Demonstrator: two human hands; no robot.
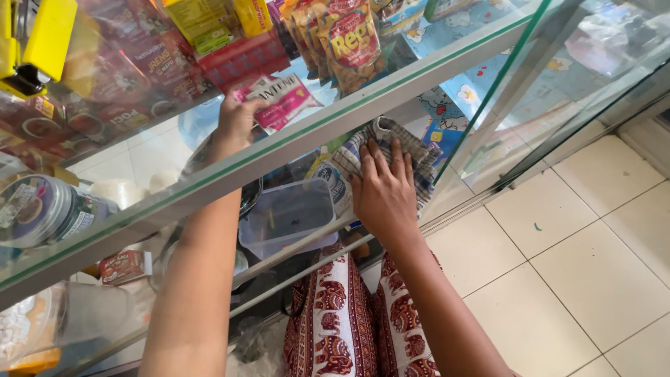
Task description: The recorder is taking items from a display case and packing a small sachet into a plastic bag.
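Forearms fill the bottom of the shot. Left hand (236,120) rests on the glass counter top (209,183), fingers curled together, tips touching a pink packet (283,100). Below them sits a clear plastic tub (287,215). Right hand (384,195) presses a checked cloth (391,150) against the glass front, fingers spread flat over it.

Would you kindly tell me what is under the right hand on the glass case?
The right hand presses flat on a checked cloth against the glass front. A clear plastic tub sits inside, left of it. The glass beneath the cloth is covered.
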